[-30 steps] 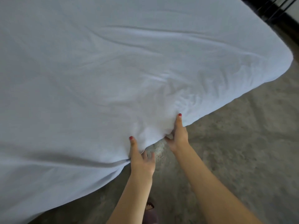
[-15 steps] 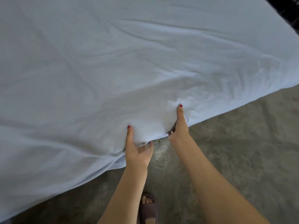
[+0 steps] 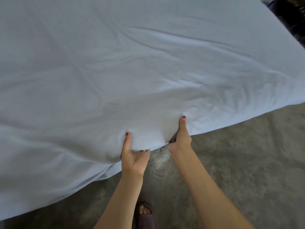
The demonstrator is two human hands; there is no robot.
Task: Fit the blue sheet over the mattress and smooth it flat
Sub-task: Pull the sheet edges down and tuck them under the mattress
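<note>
Both hands at the near edge of a bed, gripping the pale blue sheet (image 3: 148,66) where it hangs over the side. Left hand (image 3: 133,156) closed on the hem, thumb pressed on top of the cloth and fingers curled beneath, pinching a fold. Right hand (image 3: 180,139) just to the right, closed on the same edge, thumb stretched up over the fabric, fingers hidden under it. Grips set close together, probably to pull one stretch of edge down and toward the near side, so as to draw slack off the top. Sheet spread across the whole visible bed, mattress itself entirely covered and unseen. Long creases running from the far left toward the hands, finer crumples gathered to the right of the right thumb; flatter cloth at the far side. Near edge loose above the concrete floor (image 3: 239,162), not yet tucked under. Sandalled foot (image 3: 144,214) planted between the forearms, close to the bed. Dark frame (image 3: 292,19) at the far right corner. Fitting seemingly well along, smoothing apparently unfinished.
</note>
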